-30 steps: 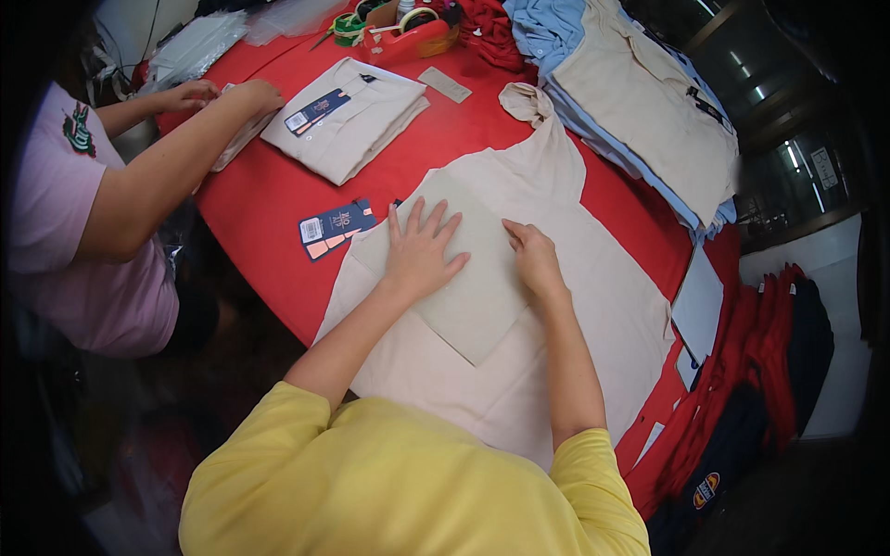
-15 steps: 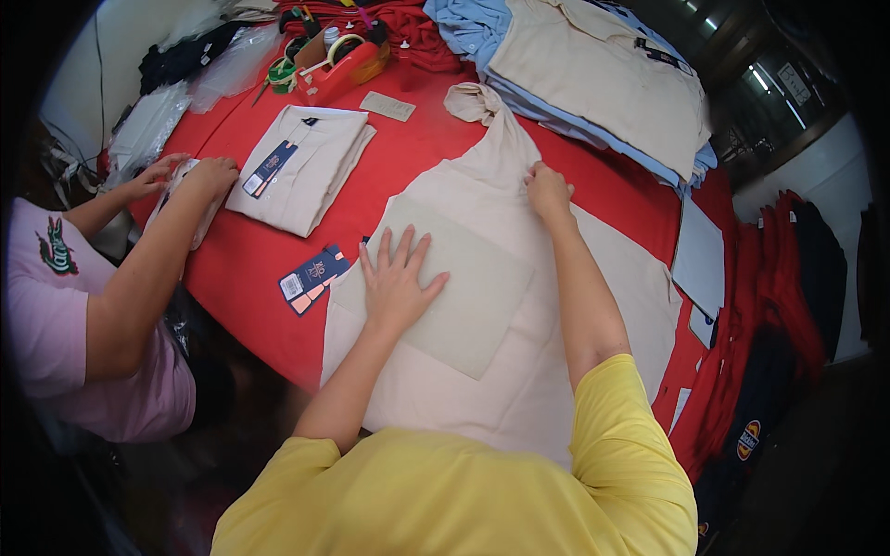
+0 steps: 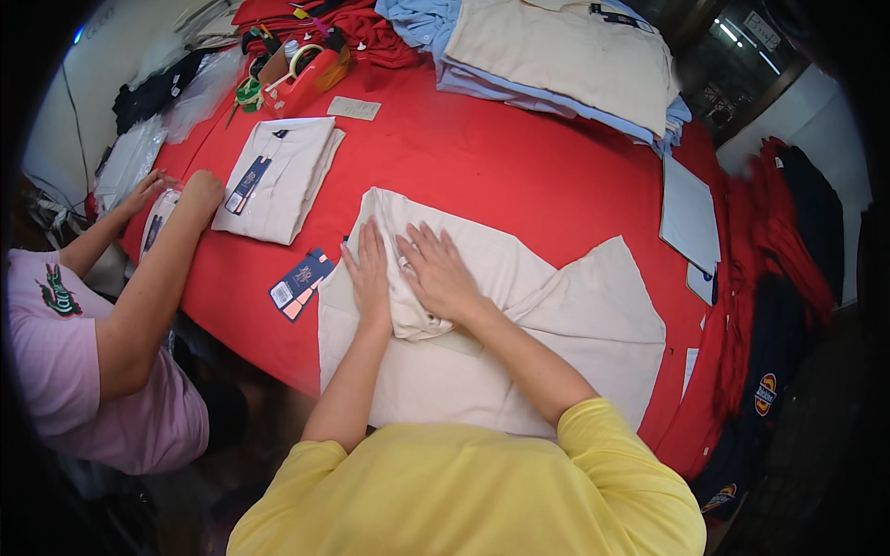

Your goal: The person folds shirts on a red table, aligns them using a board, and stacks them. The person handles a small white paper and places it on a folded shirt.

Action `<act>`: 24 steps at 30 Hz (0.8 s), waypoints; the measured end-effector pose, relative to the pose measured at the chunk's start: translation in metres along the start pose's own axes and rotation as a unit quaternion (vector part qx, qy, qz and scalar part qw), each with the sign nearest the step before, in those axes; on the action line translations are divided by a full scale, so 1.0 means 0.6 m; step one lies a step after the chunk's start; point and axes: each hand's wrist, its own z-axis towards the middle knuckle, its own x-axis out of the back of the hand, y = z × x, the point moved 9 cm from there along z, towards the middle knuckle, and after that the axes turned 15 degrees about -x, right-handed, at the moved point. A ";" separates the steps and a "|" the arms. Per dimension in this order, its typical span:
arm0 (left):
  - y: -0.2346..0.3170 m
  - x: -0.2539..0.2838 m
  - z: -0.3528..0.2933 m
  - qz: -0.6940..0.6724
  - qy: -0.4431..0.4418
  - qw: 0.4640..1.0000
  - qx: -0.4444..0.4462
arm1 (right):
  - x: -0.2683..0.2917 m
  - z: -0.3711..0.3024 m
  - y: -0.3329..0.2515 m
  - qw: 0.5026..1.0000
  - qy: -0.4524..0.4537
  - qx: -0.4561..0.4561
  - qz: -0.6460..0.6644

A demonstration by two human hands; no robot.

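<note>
Head view: beige shirt [image 3: 593, 320] is spread at the table's [image 3: 501, 157] near edge, partly folded over; left hand [image 3: 373, 285] and right hand [image 3: 441, 276] are laid on it, opened pretty flat, nothing gripped.

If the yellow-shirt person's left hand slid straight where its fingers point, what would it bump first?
Probably the small pale card, past the cream garment and red cloth; the line of the left hand is hard to judge exactly.
</note>
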 end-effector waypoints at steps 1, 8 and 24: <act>0.000 -0.012 -0.001 0.112 -0.017 0.993 0.007 | 0.007 -0.017 -0.019 0.999 -0.013 -0.014 0.033; 0.010 0.049 -0.003 -0.188 0.102 0.975 -0.066 | 0.147 -0.066 0.022 0.874 -0.284 -0.176 0.352; -0.009 0.072 -0.008 -0.320 0.188 0.929 -0.001 | 0.478 -0.438 0.342 0.822 0.340 -0.348 -0.295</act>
